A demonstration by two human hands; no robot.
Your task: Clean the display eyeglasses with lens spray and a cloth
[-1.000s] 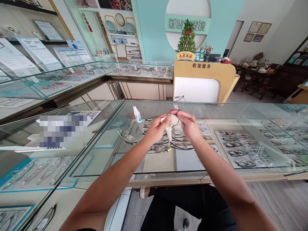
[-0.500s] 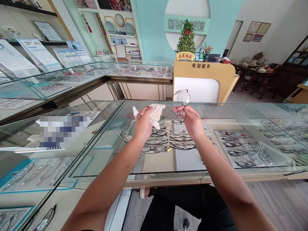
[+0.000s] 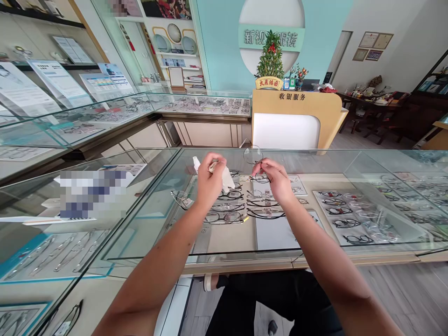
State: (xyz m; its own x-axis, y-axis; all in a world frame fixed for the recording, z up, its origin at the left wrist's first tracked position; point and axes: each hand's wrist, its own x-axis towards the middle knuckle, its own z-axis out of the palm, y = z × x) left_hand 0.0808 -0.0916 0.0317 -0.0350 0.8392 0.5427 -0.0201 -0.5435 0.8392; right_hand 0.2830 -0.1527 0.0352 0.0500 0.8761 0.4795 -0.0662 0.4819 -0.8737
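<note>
Above the glass counter, my left hand is closed on a cream cloth, which hangs from the fingers on their right side. My right hand grips a pair of thin-framed glasses with the fingertips. One round lens stands up to the left of these fingers; the rest of the frame is partly hidden by the hand. Beneath both hands, rows of eyeglasses lie inside the case. A small white object shows just left of my left hand.
More eyeglasses lie in the case to the right. Papers rest on the left counter. Further back stand another glass display case and a wooden reception desk with a plant.
The glasses have turned and shifted left and down in my right hand. My left hand has curled its fingers, and the cloth now hangs lower.
</note>
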